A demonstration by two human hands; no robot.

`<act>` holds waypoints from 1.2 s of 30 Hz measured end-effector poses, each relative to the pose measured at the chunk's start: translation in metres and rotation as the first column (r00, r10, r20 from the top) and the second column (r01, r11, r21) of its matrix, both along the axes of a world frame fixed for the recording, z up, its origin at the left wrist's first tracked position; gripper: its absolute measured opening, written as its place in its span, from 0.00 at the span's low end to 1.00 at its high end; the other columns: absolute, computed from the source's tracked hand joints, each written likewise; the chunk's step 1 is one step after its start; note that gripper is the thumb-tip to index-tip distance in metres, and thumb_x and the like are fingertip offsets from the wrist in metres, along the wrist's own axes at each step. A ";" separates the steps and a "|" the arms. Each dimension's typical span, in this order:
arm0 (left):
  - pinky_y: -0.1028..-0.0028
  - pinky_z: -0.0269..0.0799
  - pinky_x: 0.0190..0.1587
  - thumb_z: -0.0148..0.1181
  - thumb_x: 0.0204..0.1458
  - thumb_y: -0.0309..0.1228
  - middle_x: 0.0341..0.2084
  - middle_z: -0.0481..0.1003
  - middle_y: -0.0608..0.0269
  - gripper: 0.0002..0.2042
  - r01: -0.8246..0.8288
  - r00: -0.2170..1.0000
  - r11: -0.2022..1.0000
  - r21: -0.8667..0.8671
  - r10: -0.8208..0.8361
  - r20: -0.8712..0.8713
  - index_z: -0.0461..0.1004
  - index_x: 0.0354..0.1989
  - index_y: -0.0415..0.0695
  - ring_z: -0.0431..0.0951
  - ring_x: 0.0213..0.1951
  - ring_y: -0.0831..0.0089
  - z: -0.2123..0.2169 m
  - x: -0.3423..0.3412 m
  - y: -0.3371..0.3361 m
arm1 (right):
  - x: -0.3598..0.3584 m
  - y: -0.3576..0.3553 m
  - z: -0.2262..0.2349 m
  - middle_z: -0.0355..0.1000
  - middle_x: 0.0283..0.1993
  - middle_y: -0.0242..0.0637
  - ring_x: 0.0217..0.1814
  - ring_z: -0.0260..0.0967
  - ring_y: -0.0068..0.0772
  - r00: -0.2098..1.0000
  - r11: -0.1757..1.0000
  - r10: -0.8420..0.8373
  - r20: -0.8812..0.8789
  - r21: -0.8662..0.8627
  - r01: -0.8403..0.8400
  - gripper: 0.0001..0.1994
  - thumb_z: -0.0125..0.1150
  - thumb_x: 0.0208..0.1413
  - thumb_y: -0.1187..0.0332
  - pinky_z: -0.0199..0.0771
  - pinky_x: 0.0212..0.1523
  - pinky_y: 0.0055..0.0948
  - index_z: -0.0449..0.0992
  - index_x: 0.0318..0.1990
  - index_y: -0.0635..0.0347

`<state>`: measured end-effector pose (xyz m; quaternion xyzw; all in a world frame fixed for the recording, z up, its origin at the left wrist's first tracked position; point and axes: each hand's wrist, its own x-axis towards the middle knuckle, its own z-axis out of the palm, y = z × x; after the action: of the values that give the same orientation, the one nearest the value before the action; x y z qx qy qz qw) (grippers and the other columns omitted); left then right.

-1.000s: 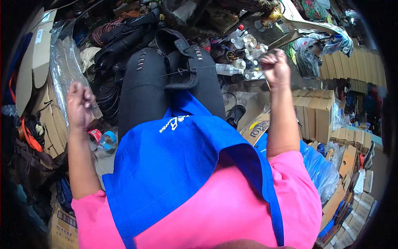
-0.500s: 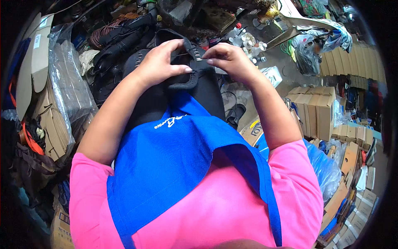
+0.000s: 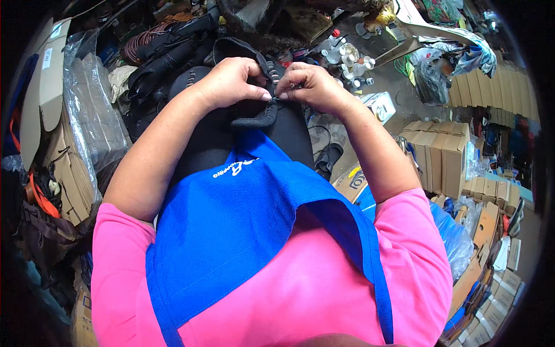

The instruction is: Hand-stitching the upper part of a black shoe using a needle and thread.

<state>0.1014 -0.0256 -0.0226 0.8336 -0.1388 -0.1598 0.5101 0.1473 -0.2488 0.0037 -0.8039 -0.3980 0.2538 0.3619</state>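
A black shoe upper (image 3: pixel 257 120) with a row of light stitches or eyelets along its edge lies over my lap, atop black trousers. My left hand (image 3: pixel 231 85) has its thumb and fingers closed on the upper's edge from the left. From the right, my right hand (image 3: pixel 312 88) pinches something thin and small at the same edge. Their fingertips nearly meet there, and what the right fingers hold is too small to make out. Just left of my left hand, another black piece (image 3: pixel 186 81) shows similar light marks.
Black shoes (image 3: pixel 153 81) are heaped to the left, beside plastic-wrapped cardboard (image 3: pixel 95 104). White bottles (image 3: pixel 350 61) stand on the floor ahead to the right. Stacked cardboard boxes (image 3: pixel 436 153) fill the right side. A dark sandal (image 3: pixel 328 159) lies near my knee.
My right hand has moved slightly down and left, bringing its pinched fingertips close to my left thumb at the upper's edge. The left hand keeps its grip nearly in place.
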 end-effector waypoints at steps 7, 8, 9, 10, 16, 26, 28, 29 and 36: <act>0.71 0.68 0.50 0.62 0.47 0.27 0.38 0.76 0.57 0.13 0.217 0.971 0.975 -0.053 -0.221 -0.093 0.78 0.41 0.37 0.75 0.43 0.67 0.006 0.002 0.009 | -0.026 -0.008 -0.011 0.72 0.31 0.33 0.34 0.72 0.30 0.982 0.982 -0.181 0.053 0.067 0.178 0.08 0.68 0.44 0.71 0.72 0.36 0.27 0.81 0.35 0.51; 0.71 0.68 0.50 0.62 0.47 0.27 0.38 0.76 0.57 0.13 0.217 0.971 0.975 -0.055 -0.221 -0.094 0.78 0.41 0.37 0.75 0.43 0.67 0.008 0.002 0.010 | -0.028 -0.009 -0.015 0.71 0.30 0.34 0.33 0.72 0.32 0.979 0.982 -0.161 0.125 0.123 0.145 0.09 0.67 0.44 0.71 0.73 0.35 0.28 0.81 0.35 0.49; 0.70 0.67 0.51 0.61 0.48 0.27 0.39 0.75 0.56 0.13 0.259 0.962 0.966 -0.021 -0.260 -0.077 0.77 0.43 0.37 0.75 0.44 0.66 0.011 0.003 0.011 | -0.030 -0.009 -0.014 0.71 0.30 0.34 0.33 0.72 0.32 0.979 0.982 -0.160 0.124 0.122 0.145 0.09 0.67 0.44 0.71 0.73 0.35 0.28 0.81 0.35 0.49; 0.70 0.66 0.52 0.59 0.48 0.27 0.40 0.75 0.54 0.14 0.301 0.952 0.953 0.013 -0.300 -0.061 0.77 0.44 0.37 0.74 0.45 0.65 0.012 0.003 0.011 | -0.031 -0.009 -0.012 0.71 0.30 0.34 0.33 0.72 0.34 0.975 0.986 -0.147 0.165 0.102 0.132 0.09 0.67 0.44 0.71 0.73 0.35 0.29 0.81 0.36 0.49; 0.70 0.65 0.53 0.58 0.48 0.26 0.41 0.74 0.55 0.16 0.335 0.942 0.940 0.061 -0.331 -0.059 0.76 0.47 0.40 0.74 0.46 0.64 0.014 0.002 0.010 | -0.031 -0.004 0.007 0.69 0.31 0.36 0.34 0.71 0.38 0.946 0.999 -0.018 0.323 -0.026 0.028 0.10 0.63 0.45 0.74 0.72 0.34 0.32 0.80 0.37 0.49; 0.68 0.71 0.45 0.65 0.38 0.24 0.37 0.73 0.56 0.12 0.151 0.951 0.929 0.337 -0.229 0.206 0.79 0.35 0.41 0.75 0.42 0.58 0.016 -0.005 0.005 | -0.037 0.031 0.035 0.70 0.38 0.44 0.43 0.71 0.46 0.796 0.862 0.351 0.494 -0.502 -0.069 0.07 0.55 0.51 0.67 0.71 0.43 0.41 0.80 0.33 0.52; 0.68 0.70 0.46 0.65 0.38 0.24 0.36 0.73 0.57 0.12 0.132 0.950 0.960 0.248 -0.194 0.246 0.79 0.35 0.42 0.74 0.42 0.59 0.002 -0.004 0.010 | -0.037 0.029 0.035 0.70 0.38 0.44 0.43 0.72 0.47 0.851 0.888 0.277 0.446 -0.456 -0.050 0.07 0.54 0.51 0.67 0.71 0.45 0.42 0.80 0.33 0.52; 0.68 0.70 0.46 0.66 0.37 0.24 0.36 0.73 0.58 0.12 0.121 0.945 0.980 0.157 -0.162 0.284 0.79 0.34 0.42 0.74 0.42 0.60 -0.003 -0.003 0.013 | -0.036 0.025 0.041 0.70 0.37 0.44 0.42 0.72 0.47 0.870 0.914 0.234 0.434 -0.404 -0.044 0.07 0.55 0.49 0.69 0.72 0.42 0.41 0.79 0.33 0.55; 0.68 0.68 0.51 0.70 0.33 0.26 0.39 0.73 0.60 0.17 -0.083 0.946 0.987 0.140 0.034 0.322 0.78 0.36 0.43 0.72 0.47 0.61 -0.005 -0.005 0.008 | -0.030 0.030 0.008 0.70 0.31 0.41 0.37 0.72 0.40 0.952 0.970 0.029 0.305 -0.240 0.047 0.06 0.60 0.51 0.70 0.73 0.37 0.35 0.77 0.35 0.58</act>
<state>0.0968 -0.0172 -0.0272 0.8885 -0.1822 -0.0180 0.4208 0.1169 -0.2190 0.0118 -0.8738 -0.4112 0.1714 0.1951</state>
